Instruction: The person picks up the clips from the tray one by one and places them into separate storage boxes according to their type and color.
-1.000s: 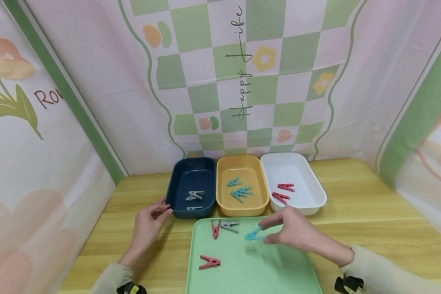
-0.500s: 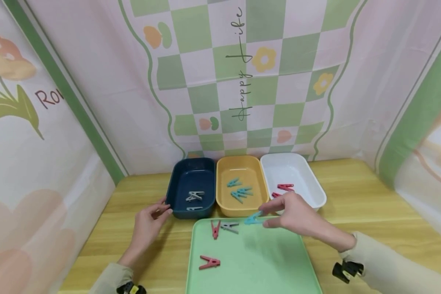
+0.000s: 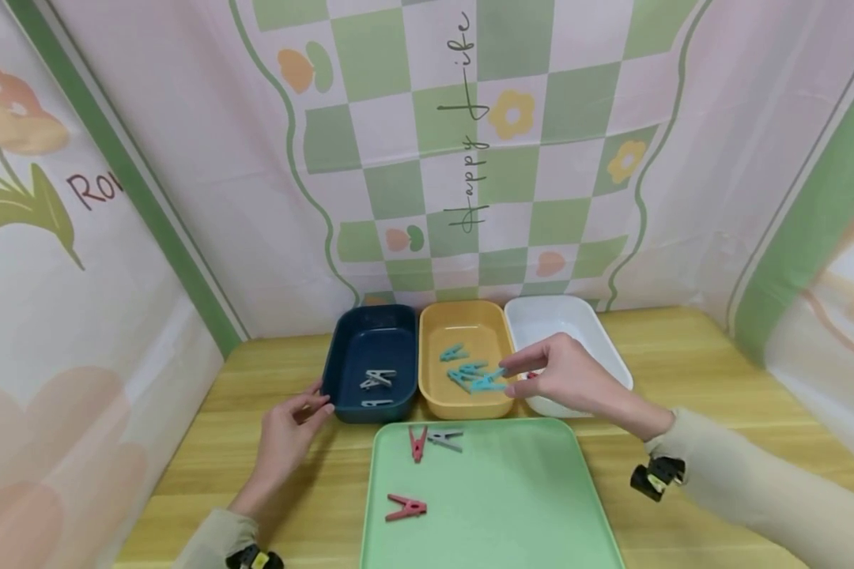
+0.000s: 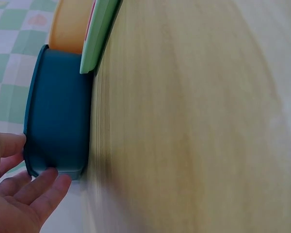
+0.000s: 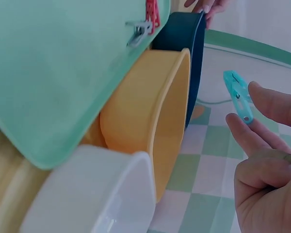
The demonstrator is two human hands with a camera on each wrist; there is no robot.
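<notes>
My right hand (image 3: 572, 383) pinches a light blue clothespin (image 5: 237, 92) between thumb and fingers. It is over the front right part of the yellow bin (image 3: 470, 409), where several other blue clothespins (image 3: 454, 352) lie. At the front left corner of the dark blue bin (image 4: 60, 111), my left hand (image 3: 288, 438) holds the edge with thumb and fingertips. Grey clothespins (image 3: 379, 378) lie inside that bin. The white bin (image 3: 551, 308) stands at the right, its red clothespins mostly hidden behind my right hand.
A green tray (image 3: 498, 506) lies in front of the bins. On it are two red clothespins, one near the back edge (image 3: 417, 444) and one farther forward (image 3: 406, 507), and a grey clothespin (image 3: 445, 439). A patterned cloth (image 3: 441, 182) hangs behind the wooden table (image 3: 712, 395).
My right hand has carried the blue clothespin from above the green tray, forward and up, to over the yellow bin. My left hand has stayed at the dark blue bin's corner.
</notes>
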